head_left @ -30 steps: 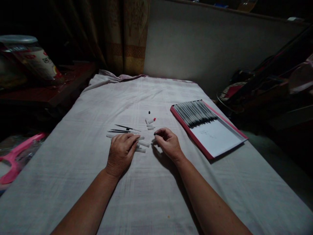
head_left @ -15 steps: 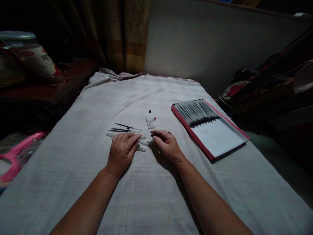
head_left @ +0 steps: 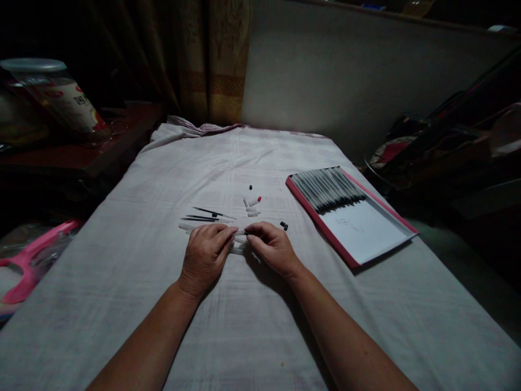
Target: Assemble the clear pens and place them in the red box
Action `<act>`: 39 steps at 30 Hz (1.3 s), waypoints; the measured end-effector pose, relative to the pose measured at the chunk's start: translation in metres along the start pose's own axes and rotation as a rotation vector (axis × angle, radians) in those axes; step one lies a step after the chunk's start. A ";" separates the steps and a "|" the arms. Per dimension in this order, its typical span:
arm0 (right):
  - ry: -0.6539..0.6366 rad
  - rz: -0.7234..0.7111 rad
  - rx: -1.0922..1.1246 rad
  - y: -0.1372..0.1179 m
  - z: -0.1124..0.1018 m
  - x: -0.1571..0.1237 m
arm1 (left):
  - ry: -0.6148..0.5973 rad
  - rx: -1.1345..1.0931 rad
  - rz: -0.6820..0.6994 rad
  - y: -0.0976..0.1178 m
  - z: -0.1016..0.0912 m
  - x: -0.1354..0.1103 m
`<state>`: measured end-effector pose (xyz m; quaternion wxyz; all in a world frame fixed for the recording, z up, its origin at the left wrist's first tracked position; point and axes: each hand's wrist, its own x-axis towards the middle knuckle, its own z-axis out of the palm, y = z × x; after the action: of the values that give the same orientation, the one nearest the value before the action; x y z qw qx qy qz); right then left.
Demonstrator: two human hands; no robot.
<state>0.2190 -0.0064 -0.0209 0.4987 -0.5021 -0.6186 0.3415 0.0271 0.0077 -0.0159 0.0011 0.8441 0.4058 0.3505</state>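
The left hand is pinching a clear pen tube mid-table; the right hand is holding a small black piece at its right end — apparently joining them. Seating it is seemingly calling for straight, steady pressure — refills are lying just far-left.

The right hand has moved toward nine o'clock, its small black piece now apparently meeting the pale tube in the left hand; two black caps now show fully at its one o'clock.
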 end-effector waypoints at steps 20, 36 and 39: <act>-0.039 -0.127 -0.267 -0.005 -0.005 -0.004 | -0.038 -0.059 -0.014 0.001 0.004 -0.001; -0.098 -0.104 -0.358 -0.002 -0.008 -0.005 | -0.057 -0.055 -0.015 0.001 0.003 -0.001; -0.099 -0.129 -0.379 -0.001 -0.007 -0.006 | -0.061 -0.053 -0.017 0.002 0.002 0.000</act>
<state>0.2255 -0.0128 -0.0191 0.3852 -0.5286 -0.7265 0.2107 0.0296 0.0071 -0.0173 0.0389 0.8505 0.4034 0.3353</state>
